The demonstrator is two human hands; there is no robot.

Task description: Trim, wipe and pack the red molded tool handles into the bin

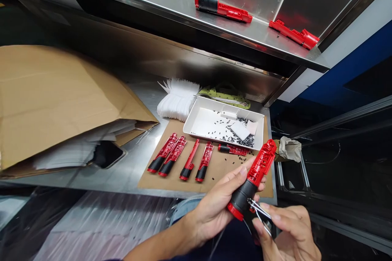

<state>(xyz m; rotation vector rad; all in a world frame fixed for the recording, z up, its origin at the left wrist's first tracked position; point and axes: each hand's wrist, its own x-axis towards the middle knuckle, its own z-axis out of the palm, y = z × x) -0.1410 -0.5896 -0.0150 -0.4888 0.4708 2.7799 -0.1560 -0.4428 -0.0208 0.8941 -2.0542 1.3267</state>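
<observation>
My left hand (219,199) is wrapped around a red and black plastic handle part (252,179), held tilted with its red end up to the right. My right hand (286,228) pinches a pair of metal tweezers (259,208), whose tips touch the black end of that part. Several more red and black parts (180,157) lie in a row on a brown cardboard sheet (211,171) on the steel bench, just beyond my hands.
A white tray (196,119) with small black screws stands behind the cardboard sheet. A stack of white pieces (177,101) sits to its left. A big cardboard box (55,97) lies at left. Two red parts (223,5) rest on the upper steel shelf.
</observation>
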